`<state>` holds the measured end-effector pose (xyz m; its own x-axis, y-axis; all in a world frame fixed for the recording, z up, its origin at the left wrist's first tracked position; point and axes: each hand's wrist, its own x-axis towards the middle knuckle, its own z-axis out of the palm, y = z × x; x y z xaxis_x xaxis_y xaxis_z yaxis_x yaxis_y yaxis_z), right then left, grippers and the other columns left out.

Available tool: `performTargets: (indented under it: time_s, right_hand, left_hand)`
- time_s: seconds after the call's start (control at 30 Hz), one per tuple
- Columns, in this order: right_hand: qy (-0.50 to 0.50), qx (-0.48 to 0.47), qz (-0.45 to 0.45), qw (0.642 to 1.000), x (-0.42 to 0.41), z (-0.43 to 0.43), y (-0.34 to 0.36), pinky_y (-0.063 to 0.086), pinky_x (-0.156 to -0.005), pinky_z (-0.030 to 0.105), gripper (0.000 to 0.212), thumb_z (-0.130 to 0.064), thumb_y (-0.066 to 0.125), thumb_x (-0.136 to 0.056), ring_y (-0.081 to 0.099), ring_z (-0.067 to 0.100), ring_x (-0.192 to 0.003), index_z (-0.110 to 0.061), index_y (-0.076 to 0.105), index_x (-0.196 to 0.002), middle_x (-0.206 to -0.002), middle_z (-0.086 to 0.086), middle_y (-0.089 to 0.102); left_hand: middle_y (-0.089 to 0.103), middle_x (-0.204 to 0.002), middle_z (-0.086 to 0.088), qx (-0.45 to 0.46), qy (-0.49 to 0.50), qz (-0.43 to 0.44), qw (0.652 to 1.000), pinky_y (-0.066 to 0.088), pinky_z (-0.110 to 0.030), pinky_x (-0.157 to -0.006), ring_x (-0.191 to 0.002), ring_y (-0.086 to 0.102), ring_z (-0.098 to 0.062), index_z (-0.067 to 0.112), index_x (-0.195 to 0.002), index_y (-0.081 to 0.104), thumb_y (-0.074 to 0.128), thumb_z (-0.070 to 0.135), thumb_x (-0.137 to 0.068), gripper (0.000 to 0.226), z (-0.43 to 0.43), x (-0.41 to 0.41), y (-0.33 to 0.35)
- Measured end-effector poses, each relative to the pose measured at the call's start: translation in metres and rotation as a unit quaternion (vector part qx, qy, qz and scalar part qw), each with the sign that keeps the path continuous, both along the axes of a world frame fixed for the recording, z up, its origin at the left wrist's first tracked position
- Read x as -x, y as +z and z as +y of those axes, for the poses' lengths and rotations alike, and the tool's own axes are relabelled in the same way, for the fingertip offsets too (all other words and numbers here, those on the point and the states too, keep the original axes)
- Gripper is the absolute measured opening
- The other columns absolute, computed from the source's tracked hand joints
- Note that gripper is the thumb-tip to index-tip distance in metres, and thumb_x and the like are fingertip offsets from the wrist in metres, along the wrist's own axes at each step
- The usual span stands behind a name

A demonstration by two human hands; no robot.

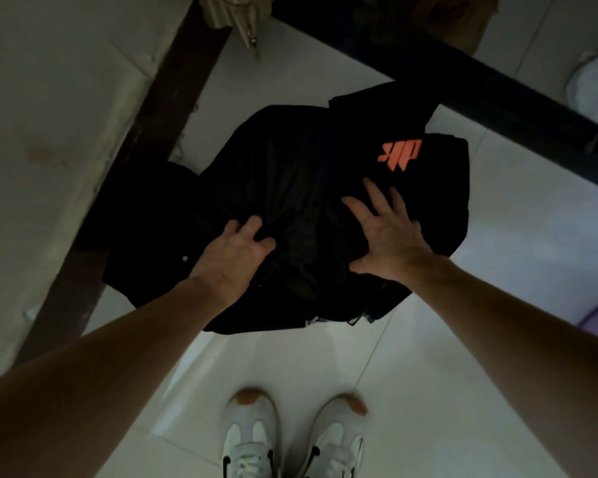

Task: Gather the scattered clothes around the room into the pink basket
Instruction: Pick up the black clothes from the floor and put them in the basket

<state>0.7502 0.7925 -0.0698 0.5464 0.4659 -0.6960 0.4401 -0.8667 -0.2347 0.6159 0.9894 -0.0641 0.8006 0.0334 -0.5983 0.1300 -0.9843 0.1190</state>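
Black clothes pile (290, 201) sits just ahead of the white shoes (290, 439). Left hand (235, 250) bunches the fabric, right hand (390, 232) presses spread flat, probably compacting it for one lift. No pink basket visible.

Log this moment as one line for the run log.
left hand grips black fabric bundle with orange logo | right hand flat on bundle | white sneakers on pale tile floor

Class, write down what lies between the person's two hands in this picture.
Bunched black clothes fill the gap between the left hand and the right hand, as the head view shows.
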Motion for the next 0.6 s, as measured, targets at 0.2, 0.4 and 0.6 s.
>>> performTargets:
  time_s: [0.2,0.4,0.6]
  right_hand:
    - [-0.177,-0.172,-0.108,0.963,-0.017,-0.013,0.017,0.024,-0.109,0.066,0.114,-0.043,0.086,-0.059,0.004,0.037,-0.144,-0.041,0.012,-0.146,-0.159,0.003,-0.004]
    - [-0.51,-0.223,0.144,0.818,-0.057,0.022,0.004,0.034,-0.109,0.045,0.13,-0.063,0.085,-0.047,0.037,0.026,-0.135,-0.046,0.004,-0.147,-0.149,-0.003,0.032]
    - [-0.071,-0.067,0.11,0.989,0.021,0.089,0.01,0.0,-0.109,0.069,0.136,-0.07,0.078,-0.048,0.003,0.037,-0.145,-0.047,-0.015,-0.144,-0.161,-0.004,0.001]
  left_hand:
    - [0.014,-0.154,-0.016,-0.055,0.077,-0.058,0.994,0.04,-0.064,-0.094,-0.133,0.025,-0.042,0.028,-0.149,0.021,0.087,0.04,-0.05,0.119,0.017,0.029,0.015]
    - [-0.028,-0.155,0.001,0.0,0.061,0.016,0.998,0.037,-0.062,-0.104,-0.144,-0.004,-0.041,0.044,-0.142,-0.025,0.085,0.051,-0.054,0.141,0.029,0.022,0.004]
    - [0.013,-0.157,-0.012,-0.057,-0.076,0.122,0.988,-0.003,-0.052,-0.118,-0.146,0.002,-0.031,0.014,-0.15,0.013,0.068,0.051,-0.077,0.099,0.019,0.012,-0.021]
